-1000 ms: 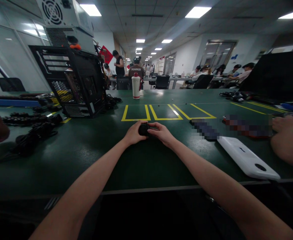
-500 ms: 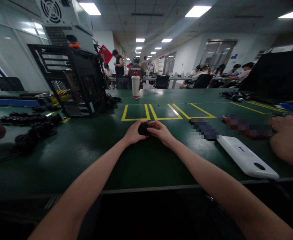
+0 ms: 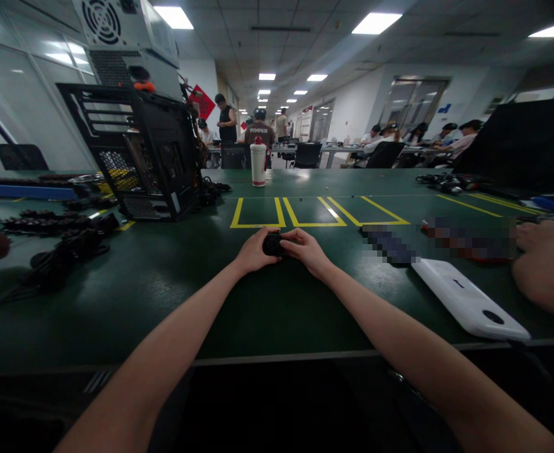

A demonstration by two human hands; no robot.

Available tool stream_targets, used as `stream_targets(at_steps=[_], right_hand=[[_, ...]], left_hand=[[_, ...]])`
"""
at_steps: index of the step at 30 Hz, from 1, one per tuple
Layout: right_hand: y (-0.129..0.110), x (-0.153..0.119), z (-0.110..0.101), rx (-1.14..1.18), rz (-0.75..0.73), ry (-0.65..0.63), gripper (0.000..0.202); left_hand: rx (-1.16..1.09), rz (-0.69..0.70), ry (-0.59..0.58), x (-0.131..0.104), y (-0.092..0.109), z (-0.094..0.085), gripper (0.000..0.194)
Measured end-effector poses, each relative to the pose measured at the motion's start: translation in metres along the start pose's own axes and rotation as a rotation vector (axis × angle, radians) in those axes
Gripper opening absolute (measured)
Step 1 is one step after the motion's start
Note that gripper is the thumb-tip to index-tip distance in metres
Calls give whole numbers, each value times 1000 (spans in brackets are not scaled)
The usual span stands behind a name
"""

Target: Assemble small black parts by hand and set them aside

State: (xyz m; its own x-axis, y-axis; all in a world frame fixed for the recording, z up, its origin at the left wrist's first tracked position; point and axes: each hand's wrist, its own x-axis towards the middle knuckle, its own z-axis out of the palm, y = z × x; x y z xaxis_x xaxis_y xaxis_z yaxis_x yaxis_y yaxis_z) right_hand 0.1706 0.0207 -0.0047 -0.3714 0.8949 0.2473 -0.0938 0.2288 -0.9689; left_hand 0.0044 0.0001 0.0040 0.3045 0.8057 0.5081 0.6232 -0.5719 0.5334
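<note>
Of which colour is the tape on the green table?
The tape is yellow, best seen in the head view.

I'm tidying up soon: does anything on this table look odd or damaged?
No spill or damage shows. Only the tangled black cables look untidy, heaped loosely on the green table near the black metal computer case.

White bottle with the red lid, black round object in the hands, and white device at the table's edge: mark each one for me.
White bottle (image 3: 258, 166): head view, middle of its body.
Black round object (image 3: 272, 244): head view, its exposed face.
White device (image 3: 466, 296): head view, middle of its upper surface.
</note>
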Motion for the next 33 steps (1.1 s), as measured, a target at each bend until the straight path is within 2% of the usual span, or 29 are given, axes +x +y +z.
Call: stream_targets(at_steps=[7,15,21,24,29,33], right_hand=[[-3,1,0,47,44,-40,34],[-2,-1,2,0,0,18,20],[-1,2,1,14,11,22,27],[0,3,-2,28,34,-27,31],[-1,0,-3,-4,-49,-52,30],[-1,-1,-2,-31,-10,-33,25]], left_hand=[[-5,4,3,0,-2,2,60],[-16,9,2,0,-3,1,61],[-15,12,-1,0,-2,1,61],[-15,11,6,0,-2,1,60],[-8,11,11,0,-2,1,61],[-7,12,5,0,-2,1,62]])
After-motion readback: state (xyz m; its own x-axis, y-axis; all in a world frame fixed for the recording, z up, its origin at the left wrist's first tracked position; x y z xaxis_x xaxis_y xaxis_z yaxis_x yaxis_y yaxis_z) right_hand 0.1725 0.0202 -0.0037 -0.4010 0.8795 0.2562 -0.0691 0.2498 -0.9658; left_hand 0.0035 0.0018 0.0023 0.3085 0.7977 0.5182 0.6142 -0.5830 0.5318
